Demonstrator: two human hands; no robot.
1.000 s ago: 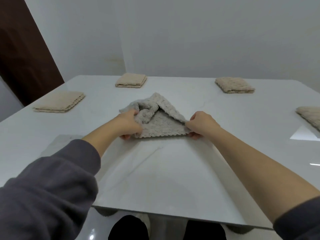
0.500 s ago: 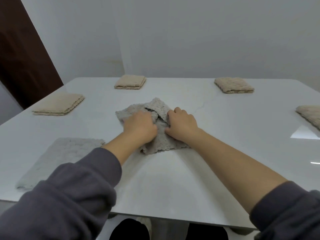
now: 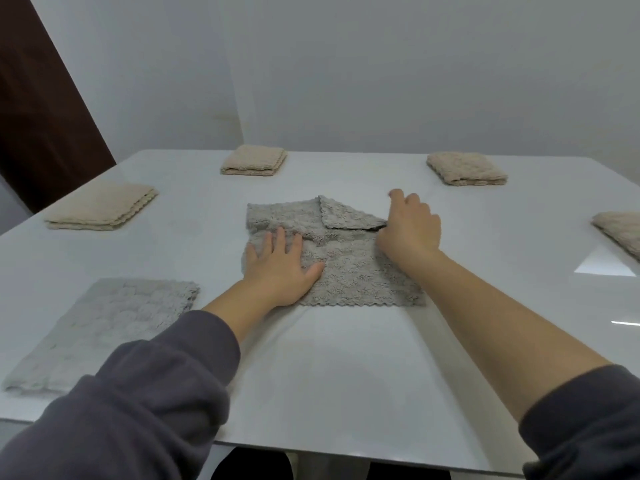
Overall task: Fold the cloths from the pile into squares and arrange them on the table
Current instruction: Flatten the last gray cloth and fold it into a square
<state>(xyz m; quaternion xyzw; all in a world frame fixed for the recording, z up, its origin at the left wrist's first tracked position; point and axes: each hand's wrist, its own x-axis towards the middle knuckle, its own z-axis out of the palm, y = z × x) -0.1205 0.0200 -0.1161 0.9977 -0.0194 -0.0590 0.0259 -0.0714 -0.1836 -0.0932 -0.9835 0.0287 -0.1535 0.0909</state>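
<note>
I see the grey cloth [image 3: 349,271] lying flat mid-bench [image 3: 346,375], its far corner flap [image 3: 346,214] folded over. Left hand [image 3: 280,268]: pressed flat on the cloth, fingers straight. Right hand [image 3: 410,230]: curled at the flap's tip; I cannot tell whether it pinches.

Grey cloth [image 3: 346,268] nubby, matt terry; beige cloths [image 3: 100,206] same texture; table [image 3: 346,375] glossy, smooth white; sleeves [image 3: 138,410] matt knit.

White table [image 3: 346,393] — grey cloth [image 3: 346,271] spread at centre, grey folded cloth [image 3: 104,327] near-left, beige folded cloths [image 3: 254,160] round far edges.
</note>
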